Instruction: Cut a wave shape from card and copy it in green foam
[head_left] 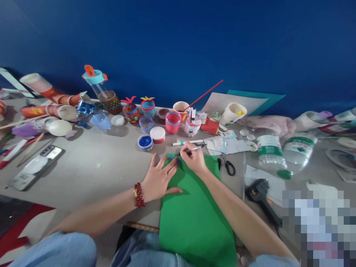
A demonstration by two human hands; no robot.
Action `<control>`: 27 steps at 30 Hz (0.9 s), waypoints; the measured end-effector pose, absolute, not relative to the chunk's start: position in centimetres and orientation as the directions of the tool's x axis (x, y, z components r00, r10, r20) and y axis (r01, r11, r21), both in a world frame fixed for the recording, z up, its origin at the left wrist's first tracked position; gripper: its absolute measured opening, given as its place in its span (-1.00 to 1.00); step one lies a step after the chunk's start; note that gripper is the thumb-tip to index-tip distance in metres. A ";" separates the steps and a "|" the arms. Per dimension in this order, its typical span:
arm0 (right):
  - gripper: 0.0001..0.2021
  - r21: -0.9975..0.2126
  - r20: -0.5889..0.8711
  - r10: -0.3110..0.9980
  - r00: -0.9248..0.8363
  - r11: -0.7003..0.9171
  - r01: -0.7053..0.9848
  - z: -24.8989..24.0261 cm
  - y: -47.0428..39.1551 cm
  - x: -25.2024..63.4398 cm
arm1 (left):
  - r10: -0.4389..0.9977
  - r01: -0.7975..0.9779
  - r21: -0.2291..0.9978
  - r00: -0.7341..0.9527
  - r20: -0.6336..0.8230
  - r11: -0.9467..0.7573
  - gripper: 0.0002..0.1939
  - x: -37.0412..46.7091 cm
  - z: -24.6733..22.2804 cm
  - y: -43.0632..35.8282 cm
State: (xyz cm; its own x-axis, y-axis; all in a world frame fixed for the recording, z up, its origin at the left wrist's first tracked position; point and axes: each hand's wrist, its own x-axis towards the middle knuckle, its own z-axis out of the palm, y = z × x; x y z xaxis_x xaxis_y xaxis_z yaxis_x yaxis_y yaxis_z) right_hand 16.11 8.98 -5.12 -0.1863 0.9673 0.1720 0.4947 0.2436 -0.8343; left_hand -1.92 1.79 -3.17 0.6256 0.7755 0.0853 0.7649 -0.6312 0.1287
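A large green sheet (194,218) lies on the table and hangs over its front edge towards my lap. My left hand (158,178) rests flat with fingers spread at the sheet's upper left. Its fingertips press on a small blue piece (180,159), mostly covered by the fingers. In my right hand (194,160) a slim pen (197,148) is pinched, its tip down by the sheet's top edge, close to my left fingertips. Whether the tip touches the paper I cannot tell. Black-handled scissors (229,167) lie just right of the sheet.
Open blue paint (145,141), a red pot (172,123) and several decorated cups stand behind the sheet. A glue gun (261,196) and plastic bottles (269,148) are on the right. Left are a phone (36,167), a drink bottle (107,98) and stacked paper cups (41,87).
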 end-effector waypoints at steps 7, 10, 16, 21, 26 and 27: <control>-0.93 -0.837 0.177 0.967 -0.181 0.245 0.489 -5.1 9.0 16.2 | 0.778 0.767 0.131 0.622 0.089 -0.628 -0.15 -2.0 -3.2 1.8; -0.93 -0.843 0.175 0.969 -0.175 0.240 0.481 -5.0 8.9 16.2 | 0.775 0.766 0.116 0.624 0.102 -0.632 -0.15 -2.0 -3.2 1.8; -0.94 -0.852 0.163 0.974 -0.160 0.221 0.474 -4.9 8.9 16.1 | 0.772 0.767 0.095 0.625 0.117 -0.635 -0.16 -2.0 -3.1 1.8; -0.93 -0.851 0.169 0.973 -0.159 0.225 0.474 -4.8 8.9 16.1 | 0.773 0.765 0.110 0.625 0.106 -0.634 -0.16 -2.0 -3.2 1.8; -0.93 -0.854 0.174 0.972 -0.160 0.229 0.466 -4.7 8.8 16.1 | 0.773 0.768 0.087 0.625 0.111 -0.634 -0.17 -1.9 -3.2 1.8; -0.93 -0.852 0.175 0.972 -0.159 0.231 0.470 -4.7 8.8 16.1 | 0.772 0.768 0.086 0.626 0.109 -0.635 -0.17 -1.9 -3.2 1.8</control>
State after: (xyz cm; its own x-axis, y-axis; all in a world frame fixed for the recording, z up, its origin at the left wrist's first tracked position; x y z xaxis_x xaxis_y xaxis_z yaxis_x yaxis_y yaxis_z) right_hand 16.13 8.82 -4.73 -0.1586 0.9716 0.1754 0.4696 0.2305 -0.8523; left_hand -1.94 1.79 -3.17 0.6258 0.7723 0.1092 0.7681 -0.6346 0.0856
